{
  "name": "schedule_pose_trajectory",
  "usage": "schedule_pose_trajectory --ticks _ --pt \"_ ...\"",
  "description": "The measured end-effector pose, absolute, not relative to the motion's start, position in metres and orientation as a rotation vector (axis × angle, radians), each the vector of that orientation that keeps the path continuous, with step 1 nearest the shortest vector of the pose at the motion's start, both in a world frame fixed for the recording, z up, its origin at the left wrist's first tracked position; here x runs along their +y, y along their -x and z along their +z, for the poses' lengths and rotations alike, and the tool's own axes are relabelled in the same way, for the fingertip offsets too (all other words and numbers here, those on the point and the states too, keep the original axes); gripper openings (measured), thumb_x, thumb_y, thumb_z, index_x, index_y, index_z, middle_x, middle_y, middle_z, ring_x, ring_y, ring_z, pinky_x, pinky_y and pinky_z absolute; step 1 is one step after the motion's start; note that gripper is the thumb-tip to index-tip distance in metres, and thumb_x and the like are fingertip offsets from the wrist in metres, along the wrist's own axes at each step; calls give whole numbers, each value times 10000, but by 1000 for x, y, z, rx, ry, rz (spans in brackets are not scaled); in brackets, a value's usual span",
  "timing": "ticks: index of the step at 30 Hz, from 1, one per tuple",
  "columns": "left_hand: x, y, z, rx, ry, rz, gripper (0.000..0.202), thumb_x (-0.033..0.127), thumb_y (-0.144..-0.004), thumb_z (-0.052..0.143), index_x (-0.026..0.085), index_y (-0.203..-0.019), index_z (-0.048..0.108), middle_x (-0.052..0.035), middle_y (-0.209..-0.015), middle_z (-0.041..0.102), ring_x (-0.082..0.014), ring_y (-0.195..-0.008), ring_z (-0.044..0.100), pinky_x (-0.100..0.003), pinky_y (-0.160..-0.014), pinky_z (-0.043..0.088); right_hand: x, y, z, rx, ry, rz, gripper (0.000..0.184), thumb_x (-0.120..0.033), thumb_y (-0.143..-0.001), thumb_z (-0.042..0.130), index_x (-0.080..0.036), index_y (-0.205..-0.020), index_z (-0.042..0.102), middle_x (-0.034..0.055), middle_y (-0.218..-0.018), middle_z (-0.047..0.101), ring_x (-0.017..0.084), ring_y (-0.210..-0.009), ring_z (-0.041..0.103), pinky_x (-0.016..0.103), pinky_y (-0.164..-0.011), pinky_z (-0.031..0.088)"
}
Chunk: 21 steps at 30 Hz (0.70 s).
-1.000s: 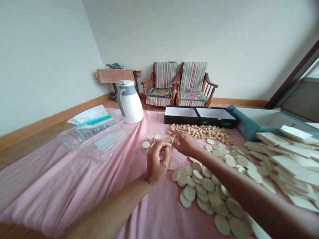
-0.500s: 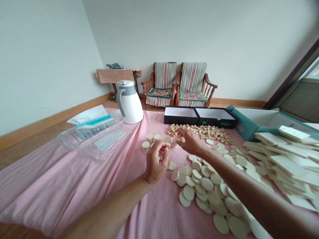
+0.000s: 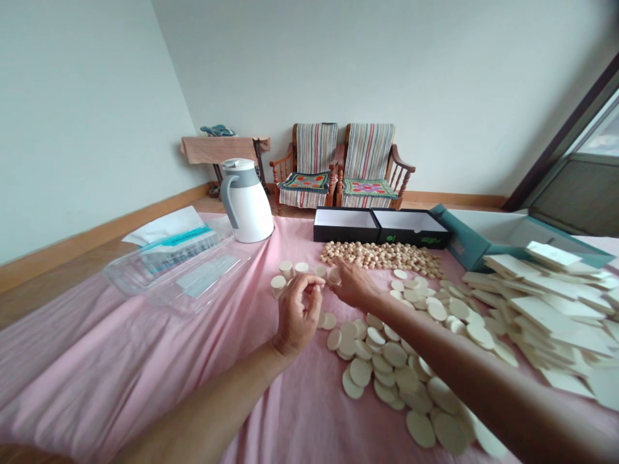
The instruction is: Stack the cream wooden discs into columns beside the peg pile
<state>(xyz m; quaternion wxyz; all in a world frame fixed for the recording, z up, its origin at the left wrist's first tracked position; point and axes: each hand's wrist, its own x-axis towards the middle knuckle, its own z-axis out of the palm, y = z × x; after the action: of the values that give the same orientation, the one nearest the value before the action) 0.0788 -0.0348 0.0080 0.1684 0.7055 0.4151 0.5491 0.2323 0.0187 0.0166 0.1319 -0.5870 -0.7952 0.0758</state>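
Among short stacks of pale round wooden discs [image 3: 300, 267] on the pink cloth [image 3: 290, 238], both my hands work close together. My left hand [image 3: 298, 316] is closed in a loose curl, thumb near the fingertips; whatever it may hold is too small to make out. Just to its right, my right hand [image 3: 356, 285] reaches down with its fingers closed round a stack of discs [image 3: 334, 277]. That hand partly hides this stack. Two flat discs [image 3: 329, 321] lie beside my left wrist. Loose discs [image 3: 360, 372] spread in a large pile under my right forearm.
Small wooden beads [image 3: 396, 256] lie before the black open boxes [image 3: 345, 233]. A teal box [image 3: 471, 248] and a heap of square wooden pieces [image 3: 551, 309] are at right. At left stand a white thermos jug [image 3: 254, 209] and a clear plastic tray [image 3: 159, 283].
My right hand has lowered and its fingers have closed round the disc stack. My left hand keeps nearly the same pose. The whole view has shifted slightly.
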Motion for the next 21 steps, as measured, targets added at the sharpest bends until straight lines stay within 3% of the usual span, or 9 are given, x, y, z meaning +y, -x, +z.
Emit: schedule_pose_trajectory --ticks 7,15,21 --pt "-35 -79 8 1174 -2000 1579 117 176 -845 471 175 -860 588 -51 -836 640 -162 -776 600 -259 -710 484 19 -228 21 -2306 1791 197 362 -273 -819 495 -131 -1149 446 129 -923 673 244 -833 638 283 -597 347" --pt "-35 -78 8 1177 -2039 1569 127 142 -841 469 173 -879 586 -54 -853 643 -161 -786 599 -263 -720 481 17 -235 25 -2277 1742 196 376 -328 -802 531 -145 -1123 464 118 -930 675 227 -819 627 281 -628 366" --pt "-36 -79 13 1127 -2179 1524 147 138 -842 469 169 -912 595 -46 -828 637 -151 -741 580 -259 -693 460 -4 -282 19 -1997 1682 245 339 -318 -801 536 -183 -1111 503 55 -935 667 141 -687 603 248 -606 397"
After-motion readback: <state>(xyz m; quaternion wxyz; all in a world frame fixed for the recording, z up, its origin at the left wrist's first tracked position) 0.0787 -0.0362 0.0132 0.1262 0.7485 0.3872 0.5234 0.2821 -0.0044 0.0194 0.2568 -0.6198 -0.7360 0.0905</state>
